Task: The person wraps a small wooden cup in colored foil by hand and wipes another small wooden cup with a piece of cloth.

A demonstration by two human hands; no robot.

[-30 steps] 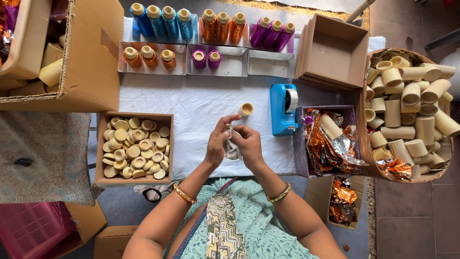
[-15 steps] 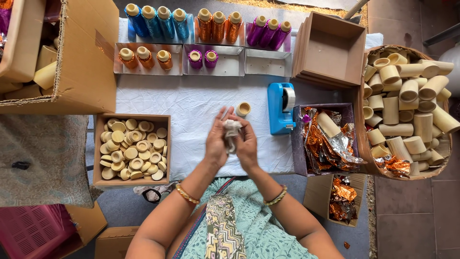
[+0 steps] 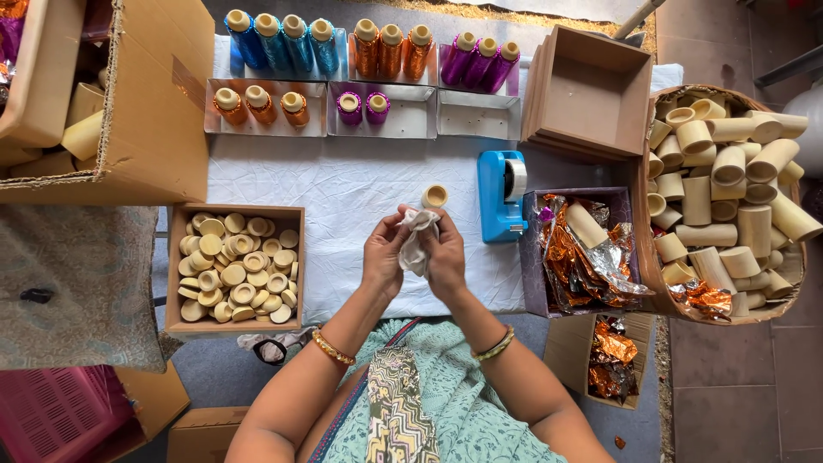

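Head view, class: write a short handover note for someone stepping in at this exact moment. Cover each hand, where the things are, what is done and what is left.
Left hand: gripping the left side of a small whitish cloth, held above the white table cover.
Right hand: gripping the same cloth from the right.
Nearby: one loose cap just beyond the hands; tape dispenser to the right; wooden tray of caps to the left; basket of tubes far right; foil wrappers in the purple box.
Done: foil-covered tubes stand along the back.
Left: many bare tubes and caps remain.
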